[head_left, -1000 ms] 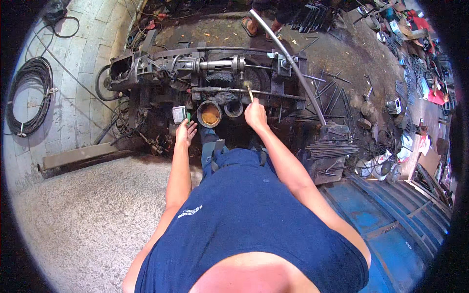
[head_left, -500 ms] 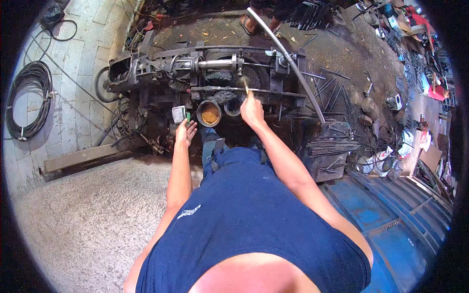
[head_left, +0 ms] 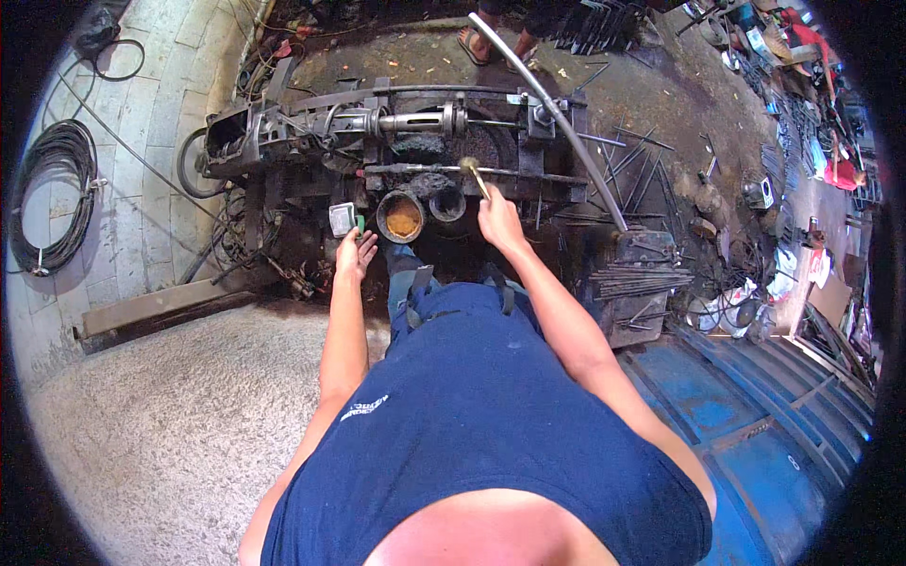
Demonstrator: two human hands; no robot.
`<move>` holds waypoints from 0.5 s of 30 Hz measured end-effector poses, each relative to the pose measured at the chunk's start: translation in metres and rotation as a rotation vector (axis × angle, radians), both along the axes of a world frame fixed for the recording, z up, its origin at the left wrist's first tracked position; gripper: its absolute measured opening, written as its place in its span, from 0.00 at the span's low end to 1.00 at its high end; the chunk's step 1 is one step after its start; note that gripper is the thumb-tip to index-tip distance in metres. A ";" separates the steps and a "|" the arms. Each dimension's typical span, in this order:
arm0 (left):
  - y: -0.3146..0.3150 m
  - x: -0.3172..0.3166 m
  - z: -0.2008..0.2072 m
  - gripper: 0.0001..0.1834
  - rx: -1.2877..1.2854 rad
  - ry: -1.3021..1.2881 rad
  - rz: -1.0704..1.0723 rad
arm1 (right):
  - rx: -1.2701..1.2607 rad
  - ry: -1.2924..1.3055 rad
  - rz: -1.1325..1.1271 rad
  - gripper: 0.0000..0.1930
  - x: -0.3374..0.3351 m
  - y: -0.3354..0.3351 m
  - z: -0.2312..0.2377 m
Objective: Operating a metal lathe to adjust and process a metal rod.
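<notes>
My right hand [head_left: 500,224] is closed round the handle of a brush [head_left: 478,177]. The brush's roundish head reaches the thin horizontal rod [head_left: 415,169] along the near side of a dark, greasy machine [head_left: 330,123]; whether it touches the rod I cannot tell. My left hand [head_left: 356,253] grips a small pale rectangular object with a green part [head_left: 343,220], its kind unclear, between thumb and fingers, other fingers loose. Between my hands stand a round container [head_left: 384,232] with orange-brown stuff in it and a dark round pot [head_left: 461,209], mostly shadowed inside.
A long pale pipe [head_left: 557,118] slants across the machine's right end. Right of it lie scattered metal rods [head_left: 642,170] and a stack of rods [head_left: 642,281] on a block. A coiled black cable [head_left: 57,198] lies at left. Another person's feet [head_left: 477,45] show beyond the machine.
My right hand has moved slightly right and down, and the brush head has dropped towards the thin rod and tilted left. My left hand keeps its hold, nearly still.
</notes>
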State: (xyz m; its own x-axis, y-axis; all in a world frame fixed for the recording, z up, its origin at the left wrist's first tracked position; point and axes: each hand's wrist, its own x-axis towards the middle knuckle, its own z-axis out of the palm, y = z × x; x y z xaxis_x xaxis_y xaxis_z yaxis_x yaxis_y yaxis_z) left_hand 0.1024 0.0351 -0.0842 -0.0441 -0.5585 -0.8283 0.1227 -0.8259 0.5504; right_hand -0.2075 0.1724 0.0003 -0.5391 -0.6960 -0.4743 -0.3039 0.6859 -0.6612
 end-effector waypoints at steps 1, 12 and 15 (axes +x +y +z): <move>0.000 0.000 0.000 0.20 -0.001 -0.009 0.002 | -0.081 -0.016 -0.037 0.21 -0.002 0.013 -0.006; 0.000 0.000 -0.005 0.20 -0.004 -0.004 -0.003 | -0.114 -0.346 -0.460 0.15 -0.051 0.118 -0.057; 0.000 0.000 -0.006 0.19 0.000 -0.010 0.005 | -0.079 -0.486 -0.694 0.14 -0.055 0.127 -0.056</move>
